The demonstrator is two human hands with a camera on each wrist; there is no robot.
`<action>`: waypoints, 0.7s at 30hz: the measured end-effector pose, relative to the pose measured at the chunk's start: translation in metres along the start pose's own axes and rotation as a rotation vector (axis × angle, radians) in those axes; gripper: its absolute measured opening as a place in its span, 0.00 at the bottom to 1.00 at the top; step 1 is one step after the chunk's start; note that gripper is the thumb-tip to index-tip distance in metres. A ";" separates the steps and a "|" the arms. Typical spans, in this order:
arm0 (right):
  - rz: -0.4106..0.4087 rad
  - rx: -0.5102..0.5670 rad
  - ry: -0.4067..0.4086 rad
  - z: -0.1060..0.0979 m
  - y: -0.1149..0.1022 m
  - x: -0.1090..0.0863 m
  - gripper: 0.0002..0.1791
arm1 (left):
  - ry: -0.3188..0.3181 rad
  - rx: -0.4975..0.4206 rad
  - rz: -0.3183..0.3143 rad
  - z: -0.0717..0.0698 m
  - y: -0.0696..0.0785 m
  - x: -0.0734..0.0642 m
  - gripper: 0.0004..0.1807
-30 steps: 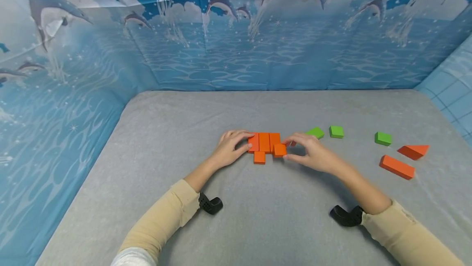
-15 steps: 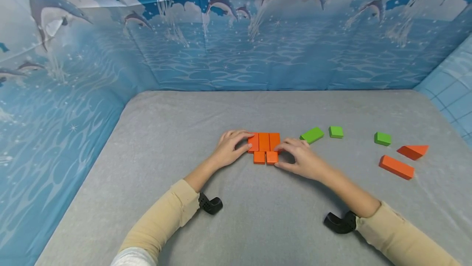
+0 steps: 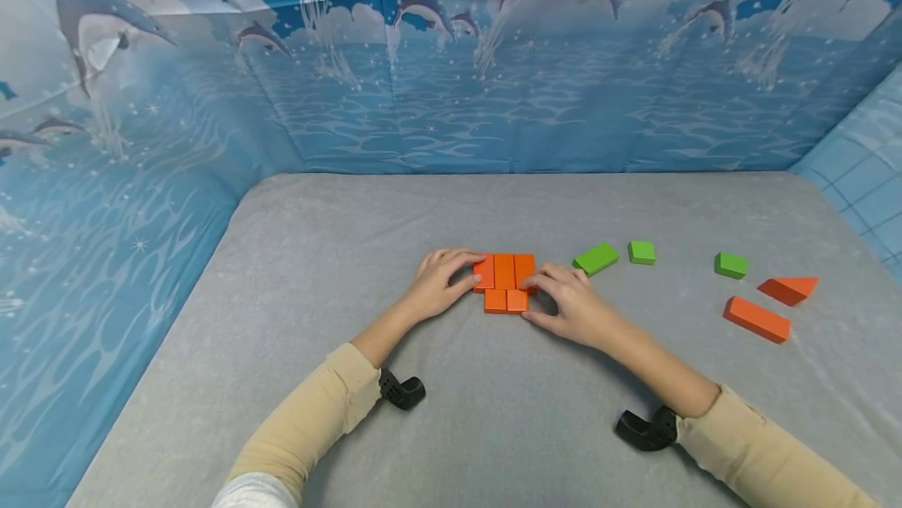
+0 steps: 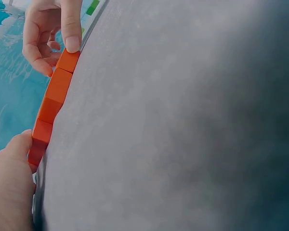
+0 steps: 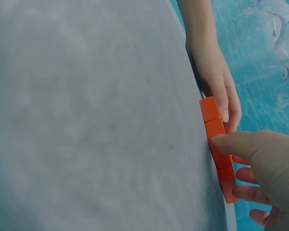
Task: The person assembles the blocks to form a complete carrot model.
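Left hand touching blocks, right pinching — apparently

No legible text — or numbers

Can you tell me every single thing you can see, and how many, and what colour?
Long blocks: three, orange, in a row in the middle
Small blocks: two, orange, side by side along the row's near edge
Loose long block: one, orange, far right
Triangle block: one, orange, behind it
Long green block: one, green, right of the row
Small green blocks: two, green, further right
Table: one, grey, under the blocks
Dolphin sheet: blue, around the table; count unclear
Curved pieces: two, black, nearer than the blocks
Left hand: one, bare, touching the leftmost long block
Right hand: one, bare, holding the right small block
Sleeves: two, tan, bottom left and right
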State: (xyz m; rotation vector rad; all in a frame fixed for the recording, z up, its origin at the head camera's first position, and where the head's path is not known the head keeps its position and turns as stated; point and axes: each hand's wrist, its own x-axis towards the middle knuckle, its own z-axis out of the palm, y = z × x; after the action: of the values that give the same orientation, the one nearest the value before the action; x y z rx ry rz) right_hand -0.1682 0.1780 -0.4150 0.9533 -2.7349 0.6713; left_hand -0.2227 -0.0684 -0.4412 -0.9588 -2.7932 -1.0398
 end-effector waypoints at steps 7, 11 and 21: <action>0.000 -0.006 0.007 0.002 0.000 0.000 0.18 | 0.001 -0.003 -0.001 -0.001 0.000 0.000 0.20; -0.004 -0.009 0.014 0.003 0.000 0.000 0.18 | -0.003 0.001 0.000 -0.001 0.001 0.000 0.20; -0.068 0.105 0.267 -0.020 0.008 -0.008 0.22 | 0.002 -0.003 0.011 -0.001 0.001 -0.001 0.20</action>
State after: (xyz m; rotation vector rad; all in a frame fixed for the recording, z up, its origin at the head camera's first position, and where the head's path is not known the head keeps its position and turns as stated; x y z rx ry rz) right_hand -0.1671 0.1971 -0.4030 0.9005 -2.4452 0.8693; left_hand -0.2218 -0.0688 -0.4406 -0.9718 -2.7820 -1.0432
